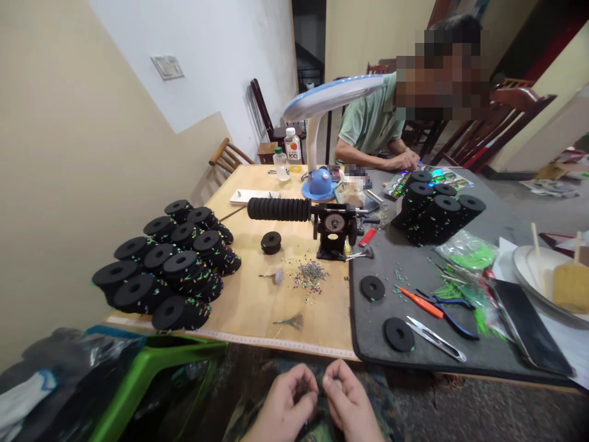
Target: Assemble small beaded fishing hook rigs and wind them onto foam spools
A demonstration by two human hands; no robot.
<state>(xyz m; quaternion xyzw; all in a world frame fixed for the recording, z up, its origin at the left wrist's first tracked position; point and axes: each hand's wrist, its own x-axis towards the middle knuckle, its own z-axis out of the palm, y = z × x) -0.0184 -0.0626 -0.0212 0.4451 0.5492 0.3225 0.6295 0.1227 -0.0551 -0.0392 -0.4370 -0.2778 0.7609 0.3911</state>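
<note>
Below the table's front edge, over my lap, my left hand (291,400) is closed with thumb and fingers pinched together. Close beside it, my right hand (346,399) is pinched too, its fingertips turned toward the left ones. Whatever they hold is too small or thin to make out. Nearest on the wooden table lies a small bundle of fine wires (293,321). Behind it are a pile of tiny beads (310,274), another fine bundle (275,277) and a black foam spool (271,242). A black hand-crank winder (332,227) carries a row of black foam discs (278,209).
Stacked foam spools (179,264) fill the left side; more spools (437,205) stand right. On the grey mat (368,331) lie tweezers (435,337), pliers (455,316), an orange-handled tool (421,302) and a phone (529,325). Beyond a blue lamp (317,184) sits another person (372,123). A green stool (138,368) is lower left.
</note>
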